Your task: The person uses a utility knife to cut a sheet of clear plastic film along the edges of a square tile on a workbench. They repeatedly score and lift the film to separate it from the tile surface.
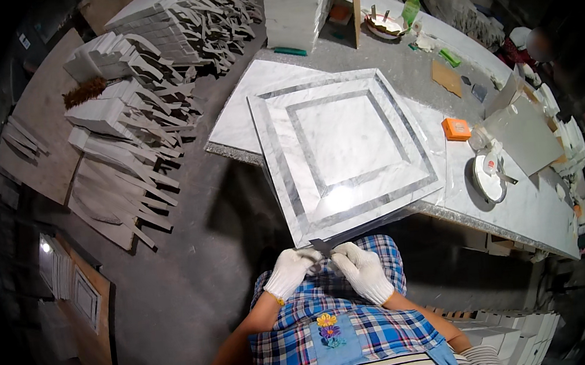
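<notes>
A square marble panel (351, 139) in white and grey, with darker bands framing its middle, lies tilted on the worktable, its near corner toward me. Just below that corner are both my hands, in white knitted gloves. My left hand (290, 273) is closed, fingertips curled inward. Facing it, my right hand (361, 268) is closed too, thumb and fingers pinched. A small dark strip (321, 246) shows between them at the panel's edge, and both hands seem to pinch it. The fingertips are partly hidden.
On the stone worktable (539, 220) sit an orange box (455, 129), a white bowl (490, 178) with a tool, another bowl (385, 27) and a green bottle (411, 9). Stacked stone strips (127, 120) stand on boards at left. Another person (522, 44) is at far right.
</notes>
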`<state>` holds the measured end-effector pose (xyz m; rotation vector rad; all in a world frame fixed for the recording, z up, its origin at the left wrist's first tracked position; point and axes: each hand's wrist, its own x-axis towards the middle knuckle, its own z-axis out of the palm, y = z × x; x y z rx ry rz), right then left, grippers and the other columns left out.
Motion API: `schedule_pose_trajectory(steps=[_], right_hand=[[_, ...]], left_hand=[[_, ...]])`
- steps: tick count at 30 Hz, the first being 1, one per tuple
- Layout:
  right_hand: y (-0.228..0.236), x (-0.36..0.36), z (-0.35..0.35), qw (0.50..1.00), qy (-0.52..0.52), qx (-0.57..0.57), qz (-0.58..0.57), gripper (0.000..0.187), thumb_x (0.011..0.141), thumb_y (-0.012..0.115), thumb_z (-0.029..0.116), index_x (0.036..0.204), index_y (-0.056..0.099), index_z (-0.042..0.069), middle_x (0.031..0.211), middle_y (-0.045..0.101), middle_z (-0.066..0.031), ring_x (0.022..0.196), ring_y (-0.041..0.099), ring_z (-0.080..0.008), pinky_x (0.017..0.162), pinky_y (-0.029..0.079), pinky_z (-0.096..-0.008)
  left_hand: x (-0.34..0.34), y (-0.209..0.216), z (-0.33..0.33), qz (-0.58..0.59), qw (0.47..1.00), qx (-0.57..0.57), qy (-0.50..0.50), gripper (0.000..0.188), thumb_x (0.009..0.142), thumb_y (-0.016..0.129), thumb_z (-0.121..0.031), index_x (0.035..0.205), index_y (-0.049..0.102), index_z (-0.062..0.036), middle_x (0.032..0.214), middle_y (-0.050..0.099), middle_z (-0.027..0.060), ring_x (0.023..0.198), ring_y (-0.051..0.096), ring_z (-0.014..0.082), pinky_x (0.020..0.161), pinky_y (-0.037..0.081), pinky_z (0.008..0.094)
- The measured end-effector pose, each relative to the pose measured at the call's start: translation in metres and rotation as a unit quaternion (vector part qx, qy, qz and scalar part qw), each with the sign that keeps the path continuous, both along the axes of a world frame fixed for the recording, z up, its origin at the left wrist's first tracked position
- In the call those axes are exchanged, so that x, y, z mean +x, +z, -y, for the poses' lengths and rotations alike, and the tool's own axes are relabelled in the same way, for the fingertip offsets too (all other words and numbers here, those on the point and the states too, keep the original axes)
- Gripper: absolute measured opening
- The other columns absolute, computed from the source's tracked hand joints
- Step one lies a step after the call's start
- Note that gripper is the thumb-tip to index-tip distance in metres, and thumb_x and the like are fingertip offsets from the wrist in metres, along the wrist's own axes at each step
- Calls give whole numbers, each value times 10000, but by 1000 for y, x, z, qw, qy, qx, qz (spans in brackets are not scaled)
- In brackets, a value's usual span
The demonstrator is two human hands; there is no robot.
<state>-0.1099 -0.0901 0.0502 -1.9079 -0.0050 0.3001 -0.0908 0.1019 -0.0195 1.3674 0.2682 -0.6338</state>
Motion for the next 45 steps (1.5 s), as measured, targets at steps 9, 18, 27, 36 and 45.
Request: schedule_pose_trajectory(steps=[9, 18, 27, 36, 45], right_hand=[[-12, 5, -4, 995, -57, 30, 80, 169, 975, 638, 148, 1047, 683, 2, 767, 682, -72, 688, 611, -91, 641, 498, -255], [-1, 16, 0, 975, -63, -119, 174, 148, 957, 668, 142, 1005, 691, 4, 787, 666, -130, 667, 632, -213, 646, 502, -306], [-3, 21, -21, 958, -67, -227, 161, 132, 947, 686, 190, 1011, 669, 76, 782, 679, -152, 652, 669, -303, 610, 512, -342], [-4, 18, -18, 945, -3, -282, 165, 357, 911, 731, 192, 1243, 641, 97, 859, 732, -137, 700, 708, -292, 608, 537, -340], [-13, 24, -15, 930, 60, -292, 217, 527, 917, 710, 189, 1421, 566, 131, 713, 667, -157, 584, 659, -304, 541, 510, -367]], left_hand=[[-9, -7, -8, 27, 999, 38, 0, 185, 913, 674, -137, 926, 721, 42, 770, 713, 89, 691, 666, 135, 652, 531, 279], [-8, 6, -26, 98, 988, 121, -11, 248, 878, 622, -2, 1123, 639, 32, 906, 661, 43, 740, 542, 87, 680, 467, 246], [5, 33, -19, 89, 995, -3, 46, 344, 883, 707, -65, 1194, 605, 41, 972, 657, 37, 835, 587, 90, 754, 500, 254], [8, 11, -15, 206, 954, 220, 3, 344, 887, 698, -350, 909, 674, -7, 805, 698, 190, 742, 696, 304, 671, 529, 397], [9, 22, -11, 240, 890, 388, -26, 415, 868, 714, -437, 846, 653, -27, 790, 698, 196, 750, 697, 375, 662, 535, 472]])
